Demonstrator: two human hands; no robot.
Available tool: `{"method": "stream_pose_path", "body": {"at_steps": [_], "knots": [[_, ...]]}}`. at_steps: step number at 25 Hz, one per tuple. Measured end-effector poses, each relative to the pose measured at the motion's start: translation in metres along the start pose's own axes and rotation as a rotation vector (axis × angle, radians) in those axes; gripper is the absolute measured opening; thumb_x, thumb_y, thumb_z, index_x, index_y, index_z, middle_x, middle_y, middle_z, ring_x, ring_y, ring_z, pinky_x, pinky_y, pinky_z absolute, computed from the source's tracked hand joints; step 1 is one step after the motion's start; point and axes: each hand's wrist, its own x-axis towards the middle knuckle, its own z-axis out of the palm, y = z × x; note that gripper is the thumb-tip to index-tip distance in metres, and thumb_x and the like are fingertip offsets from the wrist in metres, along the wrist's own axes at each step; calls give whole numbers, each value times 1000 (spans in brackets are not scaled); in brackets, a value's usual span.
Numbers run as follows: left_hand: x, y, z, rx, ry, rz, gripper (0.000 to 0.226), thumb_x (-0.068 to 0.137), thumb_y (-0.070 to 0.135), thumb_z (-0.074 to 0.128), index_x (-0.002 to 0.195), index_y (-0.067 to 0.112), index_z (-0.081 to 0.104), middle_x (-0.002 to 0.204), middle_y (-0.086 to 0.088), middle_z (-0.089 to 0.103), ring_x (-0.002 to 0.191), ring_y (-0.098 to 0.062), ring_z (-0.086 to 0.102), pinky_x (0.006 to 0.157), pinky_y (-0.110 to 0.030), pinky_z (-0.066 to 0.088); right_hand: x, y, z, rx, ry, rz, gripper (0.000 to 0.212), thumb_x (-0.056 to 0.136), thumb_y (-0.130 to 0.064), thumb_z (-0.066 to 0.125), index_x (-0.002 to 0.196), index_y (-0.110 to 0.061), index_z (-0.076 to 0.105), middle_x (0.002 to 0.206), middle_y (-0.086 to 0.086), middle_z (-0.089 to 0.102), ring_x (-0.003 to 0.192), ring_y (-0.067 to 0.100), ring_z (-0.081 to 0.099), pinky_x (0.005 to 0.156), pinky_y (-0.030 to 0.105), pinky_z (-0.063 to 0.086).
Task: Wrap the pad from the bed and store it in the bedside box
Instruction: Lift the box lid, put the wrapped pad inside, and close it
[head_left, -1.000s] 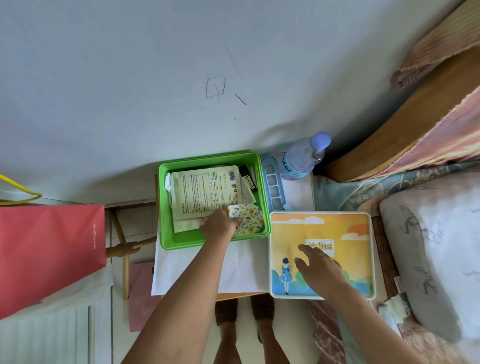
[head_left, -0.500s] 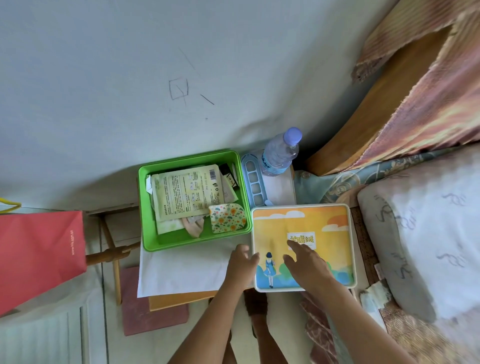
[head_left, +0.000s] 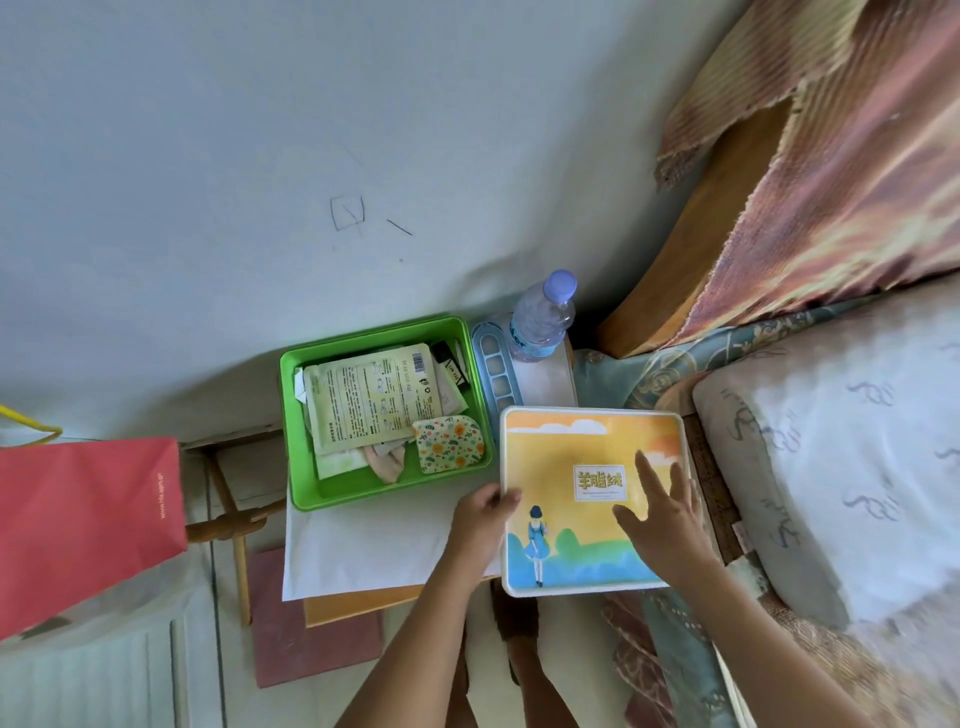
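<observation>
One 羊脂绒 lid (head_left: 571, 447): left hand (head_left: 480, 514) grips, right hand (head_left: 667, 519) touches.

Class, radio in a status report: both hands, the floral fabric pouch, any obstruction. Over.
Left hand grips edge of square orange illustrated lid; right hand open over it. Floral fabric pouch inside green plastic box. Box uncovered.

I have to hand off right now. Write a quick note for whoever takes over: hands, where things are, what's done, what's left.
Hands: left hand grips the left edge of the illustrated lid; right hand is open, fingers spread over the top, contact unclear.
Things: the floral wrapped pad lies in the green box, near right corner, beside paper packets.
Done: pad wrapped and stored.
Left: probably fit the lid onto the green box, if it belongs there.
</observation>
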Motion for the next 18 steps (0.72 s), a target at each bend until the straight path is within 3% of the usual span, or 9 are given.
{"method": "stream_pose_path", "body": {"at_steps": [3, 6, 8, 10, 12, 15, 18], "knots": [[-17, 11, -38, -43, 43, 46, 15, 89, 19, 61, 77, 22, 69, 62, 13, 69, 64, -9, 58, 59, -14, 47, -6, -13, -7, 11, 87, -2, 84, 87, -45, 54, 145, -42, -7, 159, 10, -15, 146, 31, -11, 116, 55, 11], [-32, 18, -96, -55, 115, 49, 10, 90, 23, 60, 86, 24, 69, 82, 5, 72, 78, -14, 63, 77, -29, 51, -7, -39, 3, 86, 84, -10, 88, 86, -44, 57, 146, -39, -8, 159, 12, -6, 146, 34, -2, 115, 55, 14], [-40, 20, -133, -75, 177, 29, 8, 91, 24, 59, 91, 23, 67, 90, 3, 70, 84, -14, 64, 78, -30, 49, -4, -60, 15, 335, -9, -9, 80, 87, -33, 59, 149, -31, 8, 155, 15, 19, 139, 36, 25, 112, 52, 28], [-44, 22, -166, -63, 285, 47, 19, 92, 24, 58, 109, 18, 64, 97, 4, 68, 88, -13, 62, 75, -26, 46, -6, -86, 32, 554, -52, -2, 56, 90, -25, 55, 141, -17, 35, 139, 16, 46, 116, 33, 51, 99, 46, 43], [-40, 26, -189, 88, 452, 128, 31, 95, 24, 51, 119, 7, 61, 100, 0, 65, 91, -16, 60, 74, -26, 41, -10, -114, 49, 570, -52, -15, 32, 95, -21, 46, 124, -9, 53, 122, 17, 61, 98, 32, 58, 89, 44, 47], [-17, 29, -206, 289, 629, 193, 35, 100, 22, 38, 114, 0, 60, 101, -17, 67, 93, -31, 62, 70, -29, 38, -5, -151, 70, 483, 20, -62, 27, 97, -14, 36, 108, 0, 58, 112, 23, 62, 93, 35, 58, 85, 45, 49], [12, 31, -210, 369, 657, 170, 36, 100, 22, 34, 109, -3, 59, 107, -25, 64, 97, -35, 59, 75, -34, 41, 17, -174, 74, 446, 79, -66, 24, 95, -7, 34, 108, 1, 53, 133, 26, 45, 115, 39, 49, 87, 41, 43]]}}
